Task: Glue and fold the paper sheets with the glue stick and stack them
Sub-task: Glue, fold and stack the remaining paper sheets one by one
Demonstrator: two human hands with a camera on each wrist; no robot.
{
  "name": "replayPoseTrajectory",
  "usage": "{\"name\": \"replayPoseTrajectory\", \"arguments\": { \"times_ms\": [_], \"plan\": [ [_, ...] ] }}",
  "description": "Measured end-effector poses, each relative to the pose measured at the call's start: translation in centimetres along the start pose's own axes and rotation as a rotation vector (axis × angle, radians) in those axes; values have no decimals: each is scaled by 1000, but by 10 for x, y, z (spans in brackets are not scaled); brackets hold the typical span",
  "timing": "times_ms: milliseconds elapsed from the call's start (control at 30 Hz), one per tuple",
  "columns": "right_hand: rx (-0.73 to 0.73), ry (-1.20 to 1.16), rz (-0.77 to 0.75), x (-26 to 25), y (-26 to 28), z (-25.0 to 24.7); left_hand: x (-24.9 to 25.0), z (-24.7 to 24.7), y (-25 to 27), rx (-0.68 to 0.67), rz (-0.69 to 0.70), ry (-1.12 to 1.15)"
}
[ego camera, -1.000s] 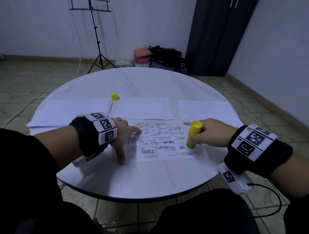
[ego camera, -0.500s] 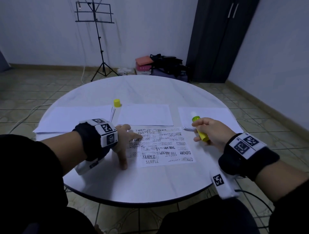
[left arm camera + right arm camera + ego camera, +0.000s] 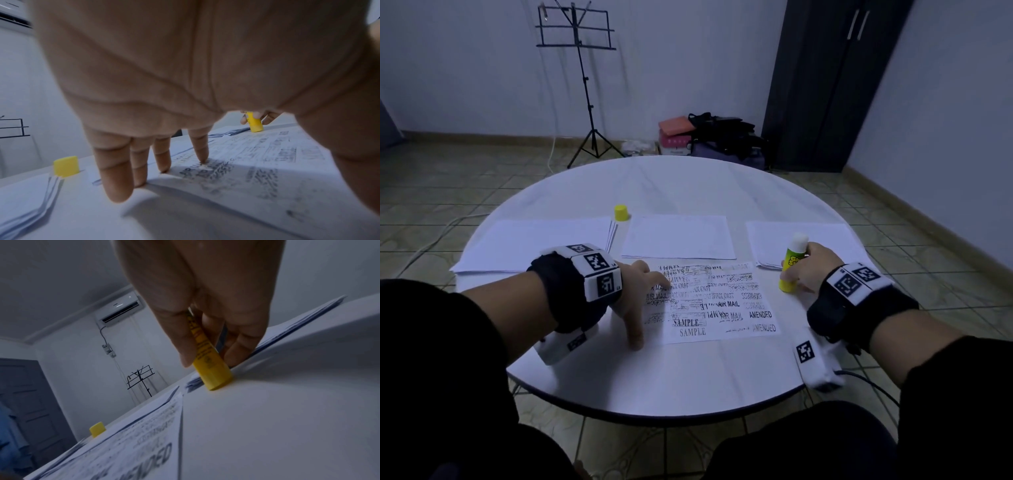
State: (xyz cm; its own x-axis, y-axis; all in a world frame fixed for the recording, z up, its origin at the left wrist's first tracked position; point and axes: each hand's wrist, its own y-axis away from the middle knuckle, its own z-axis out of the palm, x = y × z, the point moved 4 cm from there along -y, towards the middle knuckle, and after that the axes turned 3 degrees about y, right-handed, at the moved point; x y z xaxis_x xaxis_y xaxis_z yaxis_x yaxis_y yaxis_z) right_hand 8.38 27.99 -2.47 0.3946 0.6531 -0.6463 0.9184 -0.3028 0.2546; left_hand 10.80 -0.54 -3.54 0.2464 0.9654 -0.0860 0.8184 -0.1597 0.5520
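A printed sheet (image 3: 717,303) (image 3: 257,164) (image 3: 131,449) lies flat near the front of the round white table (image 3: 654,383). My left hand (image 3: 635,298) presses straight fingers (image 3: 162,155) on the sheet's left edge, thumb on the bare table. My right hand (image 3: 810,270) grips the yellow glue stick (image 3: 792,265) (image 3: 209,360) (image 3: 255,124), which stands upright on its base just right of the sheet, white glue tip up. The yellow cap (image 3: 621,212) (image 3: 66,166) (image 3: 97,429) stands apart at the back.
A stack of blank sheets (image 3: 534,243) lies at the left, a single white sheet (image 3: 678,236) behind the printed one, and more sheets (image 3: 804,240) at the right behind the glue stick. Beyond the table are a music stand (image 3: 582,85), bags and a dark cabinet.
My right hand lifted the glue stick off the sheet's right edge, turned it tip up and set its base down on the table to the right. The left hand stayed put.
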Motion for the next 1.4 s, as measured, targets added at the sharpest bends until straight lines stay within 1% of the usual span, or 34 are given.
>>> {"name": "replayPoseTrajectory", "arguments": {
  "times_ms": [167,300,367,433,467,533,600,700,833,867,967,1033,1133,1200,1267,1400],
  "plan": [
    [3,99,27,1,3,-1,1,3,2,7,13,14],
    [-22,185,106,3,14,0,0,5,4,27,33,43],
    [-70,230,128,1,25,4,-2,6,3,40,40,62],
    [-170,227,121,-3,35,15,-7,8,2,57,46,84],
    [-212,238,98,-8,42,22,-9,8,1,66,49,94],
    [-280,322,2,-26,56,38,-15,6,4,83,40,119],
    [-346,481,-157,-55,70,56,-24,1,7,109,23,142],
    [-386,579,-336,-107,81,83,-52,-4,8,127,-20,207],
    [-419,652,-440,-175,70,126,-111,-13,7,142,-117,237],
    [-411,665,-475,-193,67,137,-129,-15,6,158,-149,230],
    [-364,758,-556,-227,57,159,-179,-21,-2,199,-252,208],
    [-302,816,-581,-242,47,173,-209,-23,-11,207,-309,185],
    [-291,859,-543,-255,24,198,-242,-24,-26,186,-355,153],
    [-319,909,-520,-261,6,217,-256,-22,-37,141,-366,129],
    [-362,966,-511,-263,-7,231,-265,-21,-50,82,-346,89],
    [-426,1033,-490,-259,-21,245,-271,-25,-67,45,-323,30]
  ]
}}
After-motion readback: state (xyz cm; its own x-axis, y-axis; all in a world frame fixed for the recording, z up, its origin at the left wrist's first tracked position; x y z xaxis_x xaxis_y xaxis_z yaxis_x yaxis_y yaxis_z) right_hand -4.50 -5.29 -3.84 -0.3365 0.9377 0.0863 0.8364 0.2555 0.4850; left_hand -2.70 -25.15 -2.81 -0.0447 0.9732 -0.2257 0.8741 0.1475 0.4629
